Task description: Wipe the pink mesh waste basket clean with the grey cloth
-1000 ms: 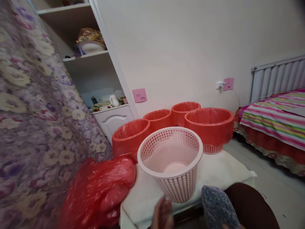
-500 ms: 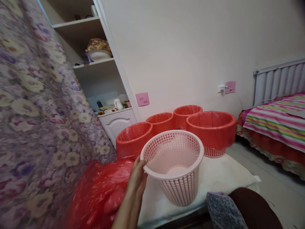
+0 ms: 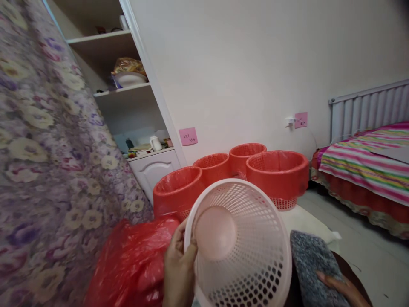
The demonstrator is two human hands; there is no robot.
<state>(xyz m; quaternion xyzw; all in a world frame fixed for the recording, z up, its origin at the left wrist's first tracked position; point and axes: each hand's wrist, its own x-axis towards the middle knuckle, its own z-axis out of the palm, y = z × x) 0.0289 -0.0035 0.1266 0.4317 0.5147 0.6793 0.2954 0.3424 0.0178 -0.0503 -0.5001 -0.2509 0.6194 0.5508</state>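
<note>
The left hand (image 3: 179, 266) grips the rim of a tipped pink basket (image 3: 243, 247), its opening facing the camera; the right hand (image 3: 338, 286) rests on grey cloth (image 3: 311, 264).

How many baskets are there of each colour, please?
Red-lined baskets: 4
Pale pink basket: 1, tipped toward the camera, with the left hand on its rim
Total: 5

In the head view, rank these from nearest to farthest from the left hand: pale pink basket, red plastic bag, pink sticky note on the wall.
1. Pale pink basket: the left hand grips its rim.
2. Red plastic bag: just left of the hand; whether it touches is unclear.
3. Pink sticky note: on the far wall, above the red baskets.
</note>
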